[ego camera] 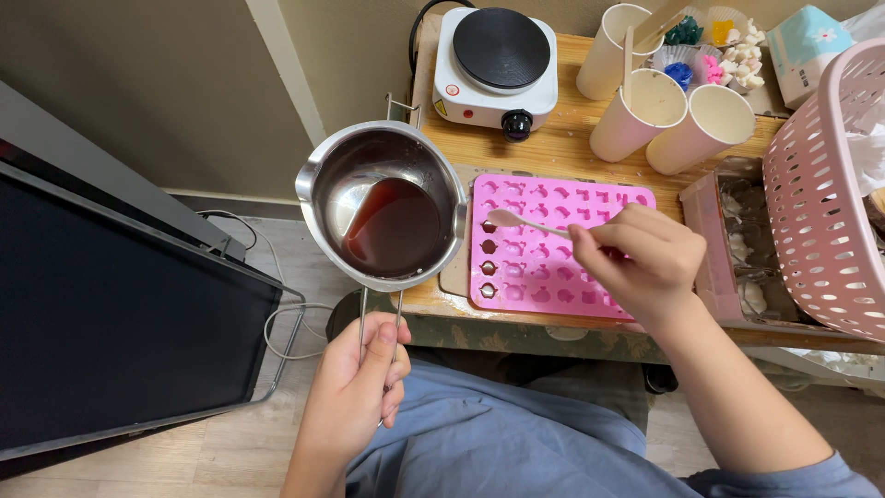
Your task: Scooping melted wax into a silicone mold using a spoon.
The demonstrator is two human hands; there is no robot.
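View from above of a person seated at a low wooden table. The left hand is closed around the wire handle of a small steel melting pot, holding it tilted at the table's left edge; dark reddish-brown liquid pools in its lower side. The right hand pinches a small pale spoon, its bowl hovering over the left part of a pink silicone mould lying flat on the table just right of the pot. A few cavities in the mould's left column look dark and filled. Behind sit a white electric hot plate and three paper cups; a pink plastic basket stands at the right
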